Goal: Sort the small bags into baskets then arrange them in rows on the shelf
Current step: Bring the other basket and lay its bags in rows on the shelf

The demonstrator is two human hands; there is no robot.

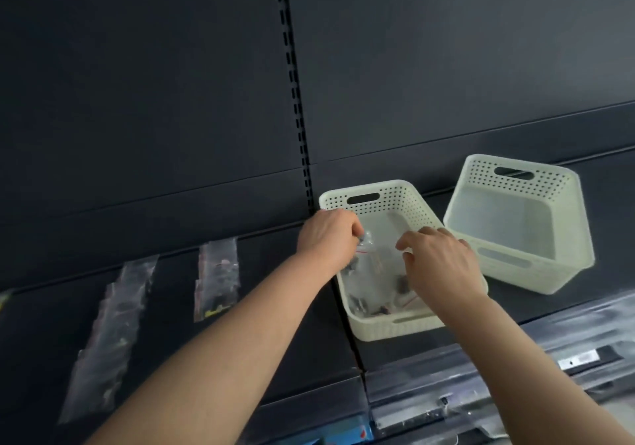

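Reaching into a white basket, both hands work over a dark matte shelf. The left hand has its fingers curled and pinches the top of a clear bag, which hangs just below its knuckles, inside the basket. The right hand is just to the right of the left one, over the same basket, with its fingers bent down towards more bags lying on the basket floor under its palm. Whether it grips any of them I cannot tell.

Just beyond the right hand, further right, the other basket sits on the shelf, tipped so that its opening faces the camera. It lies very near the first, though I cannot tell whether the two touch.

Left of the left hand, well apart from it, a short row of clear bags lies flat on the shelf. A long row lies further left, its bags overlapping from back to front.

Behind the hands stands a dark back panel. A slotted upright rises straight above the left hand. Below the right forearm a clear strip runs along the shelf's front edge and carries a barcode label, both blurred.
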